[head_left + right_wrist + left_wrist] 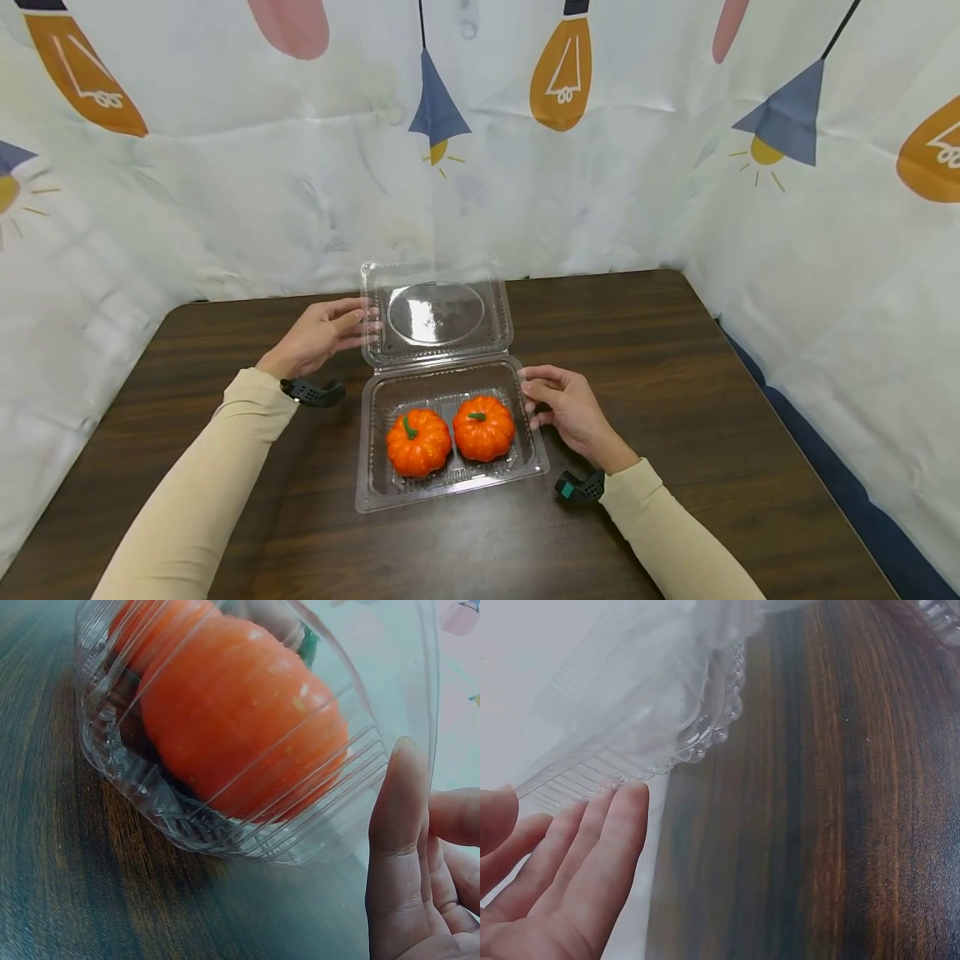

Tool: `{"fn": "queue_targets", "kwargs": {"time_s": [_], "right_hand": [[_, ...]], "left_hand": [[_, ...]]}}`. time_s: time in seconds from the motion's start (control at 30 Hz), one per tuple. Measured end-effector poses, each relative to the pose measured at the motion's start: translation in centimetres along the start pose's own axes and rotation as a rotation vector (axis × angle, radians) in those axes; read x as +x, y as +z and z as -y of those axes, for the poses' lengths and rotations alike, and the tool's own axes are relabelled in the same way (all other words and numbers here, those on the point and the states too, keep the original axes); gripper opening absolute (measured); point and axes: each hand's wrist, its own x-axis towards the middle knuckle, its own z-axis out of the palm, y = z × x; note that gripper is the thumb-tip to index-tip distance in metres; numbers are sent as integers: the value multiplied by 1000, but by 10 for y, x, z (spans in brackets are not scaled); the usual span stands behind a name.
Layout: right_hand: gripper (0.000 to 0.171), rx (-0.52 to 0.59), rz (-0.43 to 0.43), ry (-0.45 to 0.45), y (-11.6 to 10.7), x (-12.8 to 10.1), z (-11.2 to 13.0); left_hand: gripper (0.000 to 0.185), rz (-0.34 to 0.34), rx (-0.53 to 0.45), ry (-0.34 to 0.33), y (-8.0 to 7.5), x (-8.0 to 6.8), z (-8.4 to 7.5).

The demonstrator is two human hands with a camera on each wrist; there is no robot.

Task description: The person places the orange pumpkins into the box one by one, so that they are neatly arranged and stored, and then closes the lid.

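Note:
A clear plastic clamshell container (459,490) stands unfolded on the table. Two small orange pumpkins with green stems lie side by side in its base, a left pumpkin (418,443) and a right pumpkin (483,428). Its hinged lid (437,313) is raised and tilted back at the far side. My left hand (318,335) holds the lid's left edge, fingers stretched along the ribbed side wall in the left wrist view. At the base's right rim, my right hand (567,410) pinches the edge between thumb and fingers; one finger (397,817) lies along the wall.
The dark wood-grain table (645,333) extends on both sides of the container. A white curtain (480,208) printed with lamps and bulbs hangs behind the table and along its sides. Black bands are worn on both wrists, below beige sleeves (202,483).

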Motion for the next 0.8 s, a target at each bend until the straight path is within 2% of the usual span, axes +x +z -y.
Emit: {"fn": "queue_targets", "kwargs": {"time_s": [0.4, 0.8], "right_hand": [[37, -10, -3, -7, 0, 0, -3], [35, -17, -8, -7, 0, -1, -1]], "left_hand": [[56, 35, 22, 59, 1, -14, -20], [63, -8, 46, 80, 8, -22, -34]]}}
